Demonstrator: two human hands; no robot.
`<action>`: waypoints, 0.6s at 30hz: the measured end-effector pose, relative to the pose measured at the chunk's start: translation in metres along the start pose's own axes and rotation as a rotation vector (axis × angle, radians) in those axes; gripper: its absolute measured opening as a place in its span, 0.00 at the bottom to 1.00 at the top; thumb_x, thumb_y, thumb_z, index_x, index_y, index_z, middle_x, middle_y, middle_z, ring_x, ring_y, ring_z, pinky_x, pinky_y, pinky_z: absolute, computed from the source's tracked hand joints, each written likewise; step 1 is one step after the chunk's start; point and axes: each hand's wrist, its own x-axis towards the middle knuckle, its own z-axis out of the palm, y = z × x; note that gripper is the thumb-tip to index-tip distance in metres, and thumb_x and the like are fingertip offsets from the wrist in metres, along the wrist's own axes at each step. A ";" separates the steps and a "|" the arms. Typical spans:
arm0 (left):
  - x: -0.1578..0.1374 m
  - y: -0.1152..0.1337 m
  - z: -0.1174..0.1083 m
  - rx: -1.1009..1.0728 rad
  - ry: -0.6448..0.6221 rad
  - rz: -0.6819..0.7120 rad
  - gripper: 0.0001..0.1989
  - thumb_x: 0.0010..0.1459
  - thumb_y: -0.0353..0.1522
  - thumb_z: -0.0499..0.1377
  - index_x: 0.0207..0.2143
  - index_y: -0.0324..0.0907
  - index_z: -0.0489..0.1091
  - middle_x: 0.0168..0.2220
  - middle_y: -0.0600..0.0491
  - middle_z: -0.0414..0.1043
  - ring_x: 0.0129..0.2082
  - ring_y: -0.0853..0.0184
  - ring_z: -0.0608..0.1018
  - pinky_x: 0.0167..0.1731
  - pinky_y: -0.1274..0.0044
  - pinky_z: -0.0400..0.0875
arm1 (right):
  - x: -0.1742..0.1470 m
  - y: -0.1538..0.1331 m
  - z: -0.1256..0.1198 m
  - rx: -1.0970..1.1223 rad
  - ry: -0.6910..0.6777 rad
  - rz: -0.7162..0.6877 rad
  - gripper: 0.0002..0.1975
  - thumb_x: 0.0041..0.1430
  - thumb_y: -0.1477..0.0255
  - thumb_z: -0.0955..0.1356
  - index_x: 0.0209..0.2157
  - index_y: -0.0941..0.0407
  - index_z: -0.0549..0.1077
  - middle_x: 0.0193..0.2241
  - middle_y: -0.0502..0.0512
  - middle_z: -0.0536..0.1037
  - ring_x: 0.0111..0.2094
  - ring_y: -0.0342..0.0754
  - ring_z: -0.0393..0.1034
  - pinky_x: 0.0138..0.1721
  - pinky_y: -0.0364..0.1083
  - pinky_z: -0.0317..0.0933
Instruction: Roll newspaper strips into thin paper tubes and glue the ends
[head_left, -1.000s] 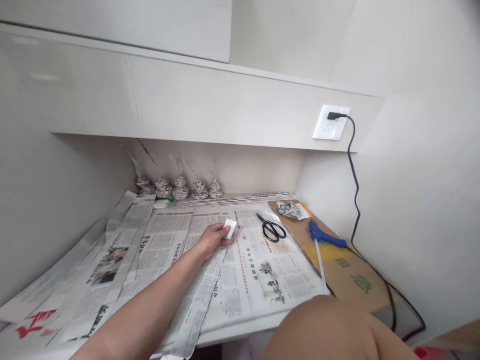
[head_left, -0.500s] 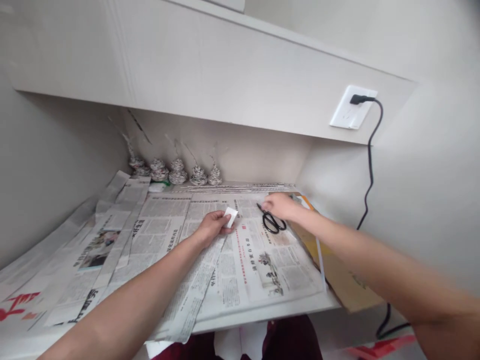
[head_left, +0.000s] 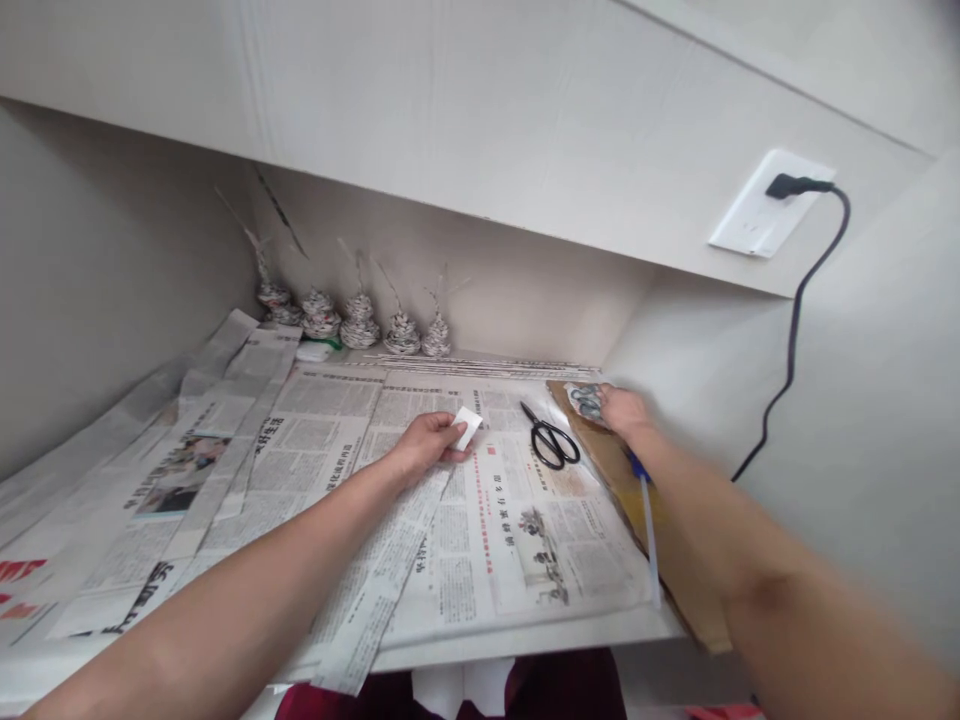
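Note:
My left hand [head_left: 435, 445] pinches a small white piece of paper [head_left: 469, 427] above the newspaper. My right hand [head_left: 624, 410] is at the back right, over the cardboard, its fingers curled at the edge of a small crumpled patterned piece [head_left: 585, 402]; what lies between the fingertips is hidden. Black-handled scissors [head_left: 553, 443] lie on the newspaper between my hands, slightly apart, touched by neither. Newspaper sheets [head_left: 420, 400] cover the table, with cut strips [head_left: 382, 590] lying near the front edge.
Several coiled paper figures [head_left: 360, 325] stand along the back wall, beside thin rolled paper sticks [head_left: 480, 368]. Cardboard [head_left: 697, 590] borders the right side, with a long white strip with a blue end [head_left: 651, 530] on it. A black cord [head_left: 791, 350] hangs from the wall socket [head_left: 772, 205].
My right hand has moved right, away from the scissors, to the patterned piece on the cardboard. My left hand still holds the white paper in nearly the same place. The view has shifted slightly.

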 end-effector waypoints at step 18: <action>-0.002 0.004 0.000 0.000 -0.010 -0.030 0.08 0.51 0.31 0.63 0.31 0.34 0.72 0.28 0.50 0.73 0.27 0.70 0.77 0.32 0.79 0.75 | 0.031 0.015 0.007 0.151 0.105 -0.050 0.20 0.63 0.62 0.56 0.41 0.56 0.74 0.40 0.61 0.77 0.40 0.51 0.70 0.36 0.44 0.57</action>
